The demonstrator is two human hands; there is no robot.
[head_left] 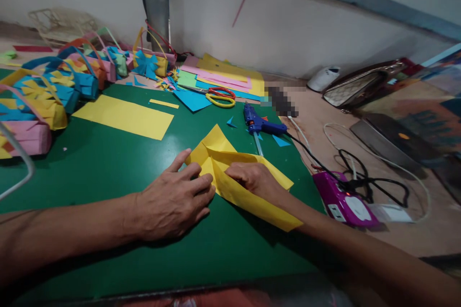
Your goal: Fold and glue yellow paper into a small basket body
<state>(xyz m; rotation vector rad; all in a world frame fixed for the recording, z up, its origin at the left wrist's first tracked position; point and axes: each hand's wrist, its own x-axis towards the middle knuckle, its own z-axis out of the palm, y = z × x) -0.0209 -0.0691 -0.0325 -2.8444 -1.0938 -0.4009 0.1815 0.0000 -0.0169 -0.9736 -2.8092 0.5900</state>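
Observation:
A folded sheet of yellow paper point(252, 196) lies in front of me with its flaps raised. My left hand point(180, 196) is at its left edge, fingers bent and their tips on the paper. Between the raised flaps, my right hand point(252, 177) is curled closed against the inner folds; its fingertips are partly hidden. Just beyond the paper rests a blue glue gun point(262, 123) with a clear glue stick in its back end. A flat yellow sheet point(126, 116) and a narrow yellow strip point(164, 104) lie farther left.
Several small paper baskets point(72, 84) line the left side. Scissors point(219, 97) lie on stacked coloured paper point(230, 76) at the back. On the right are a purple power strip point(345, 199), cables, a dark case point(389, 141) and a bag point(360, 84). Blue scraps dot the green mat point(108, 168).

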